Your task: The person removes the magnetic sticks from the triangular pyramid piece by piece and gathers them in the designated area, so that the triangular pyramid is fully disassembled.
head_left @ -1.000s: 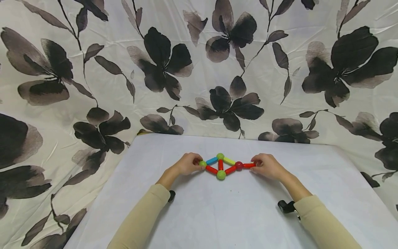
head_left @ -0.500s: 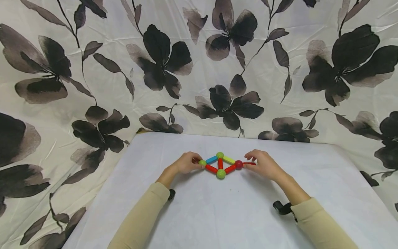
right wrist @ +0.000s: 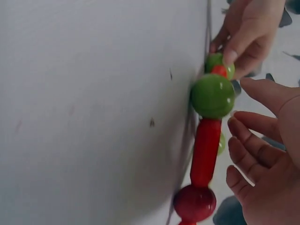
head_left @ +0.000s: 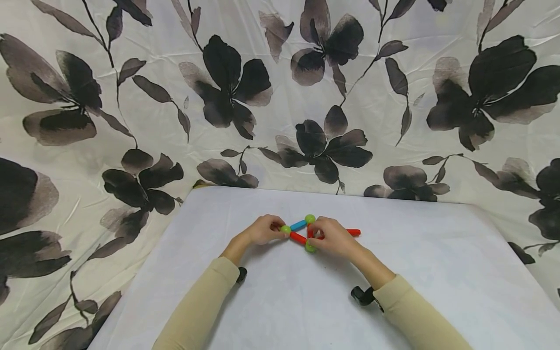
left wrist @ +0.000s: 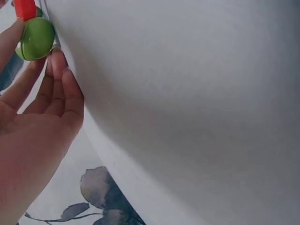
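Toy balls and rods form a flat diamond on the table, with one red rod sticking out to the right. My left hand pinches the green ball at the left corner, where a blue rod and a red rod meet. Over the middle of the diamond is my right hand, hiding the yellow rod and dark red ball in the head view. Its fingers, loosely bent and spread, are beside the front green ball in the right wrist view. There, another red rod leads to the dark red ball.
A white cloth covers the table. Behind it hangs a floral curtain. A black wrist device sits by the right sleeve. The far green ball marks the diamond's back corner.
My right hand has let go of the protruding red rod and moved left over the diamond's middle. My left hand keeps its pinch on the green ball.
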